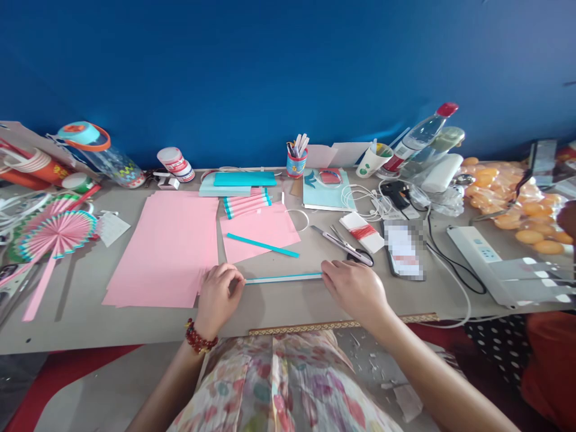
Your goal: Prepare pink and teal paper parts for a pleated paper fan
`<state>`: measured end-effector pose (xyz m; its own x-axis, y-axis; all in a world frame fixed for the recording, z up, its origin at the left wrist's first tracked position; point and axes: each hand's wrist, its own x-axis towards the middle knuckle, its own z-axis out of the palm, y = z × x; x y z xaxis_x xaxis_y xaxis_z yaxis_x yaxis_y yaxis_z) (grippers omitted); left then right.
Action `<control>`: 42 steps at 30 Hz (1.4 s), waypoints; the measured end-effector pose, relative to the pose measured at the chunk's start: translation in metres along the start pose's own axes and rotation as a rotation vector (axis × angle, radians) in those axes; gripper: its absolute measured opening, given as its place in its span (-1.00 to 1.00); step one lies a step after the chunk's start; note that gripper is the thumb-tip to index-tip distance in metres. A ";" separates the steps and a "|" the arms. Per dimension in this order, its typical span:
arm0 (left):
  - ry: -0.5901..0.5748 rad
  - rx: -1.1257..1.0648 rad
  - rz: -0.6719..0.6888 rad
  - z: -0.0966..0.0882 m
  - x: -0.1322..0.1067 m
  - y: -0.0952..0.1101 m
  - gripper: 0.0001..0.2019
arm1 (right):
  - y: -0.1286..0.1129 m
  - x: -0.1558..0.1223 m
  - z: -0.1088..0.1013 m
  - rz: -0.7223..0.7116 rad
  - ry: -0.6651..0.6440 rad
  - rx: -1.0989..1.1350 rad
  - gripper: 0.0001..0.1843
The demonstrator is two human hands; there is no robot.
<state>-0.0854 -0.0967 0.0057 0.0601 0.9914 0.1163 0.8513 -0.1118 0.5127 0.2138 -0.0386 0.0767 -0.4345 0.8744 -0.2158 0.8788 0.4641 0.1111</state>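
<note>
A narrow white strip with a blue edge point(283, 278) stretches between my hands, close to the table's front. My left hand point(221, 297) pinches its left end, beside the stack of pink paper point(168, 246). At the strip's other end, my right hand point(353, 288) grips with thumb and fingers together. Beyond the strip, a loose blue strip point(262, 245) lies slantwise, partly over a smaller pink sheet point(258, 231). A pleated pink paper with blue edges point(246, 204) rests on that sheet. Past my right hand are a light-coloured cutter point(344, 245) and partly hidden scissors point(360, 254).
A phone point(405, 249) and a power strip point(483, 264) lie to the right, with cables around them. Pink paper fans point(58, 234) lie at left. A pen cup point(296, 163) and bottles point(418, 141) stand along the wall. A patterned strip point(342, 324) lines the front edge.
</note>
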 end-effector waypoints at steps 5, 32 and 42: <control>0.006 0.026 0.003 0.001 0.000 0.002 -0.91 | -0.001 0.000 -0.001 -0.005 -0.016 -0.004 -0.84; 0.022 0.174 0.022 0.005 -0.001 0.005 -0.94 | -0.009 0.003 -0.008 0.010 -0.117 -0.046 -0.84; 0.023 0.156 0.034 0.006 -0.002 0.002 -0.94 | -0.021 0.009 -0.006 0.055 -0.131 -0.081 -0.84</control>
<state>-0.0812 -0.0987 0.0016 0.0798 0.9853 0.1512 0.9199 -0.1313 0.3696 0.1908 -0.0396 0.0781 -0.3526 0.8753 -0.3309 0.8794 0.4308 0.2025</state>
